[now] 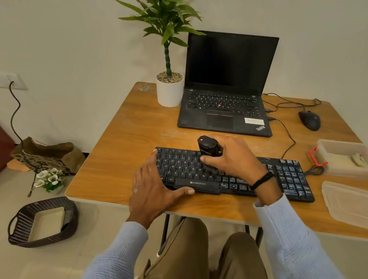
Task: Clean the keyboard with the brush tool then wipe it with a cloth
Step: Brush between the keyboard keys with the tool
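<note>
My left hand (pixel 152 190) lies flat on the left end of the black Zebronics keyboard (pixel 188 170), fingers straight and thumb along its near edge. My right hand (pixel 232 158) has its fingers and thumb curled round a black brush tool (pixel 208 146), which stands upright over the middle keys. The keyboard lies at a slant on the near part of the wooden table (pixel 119 152). An open ThinkPad laptop (pixel 222 101) sits beyond it, and a clear plastic container (pixel 344 153) is just to its right.
</note>
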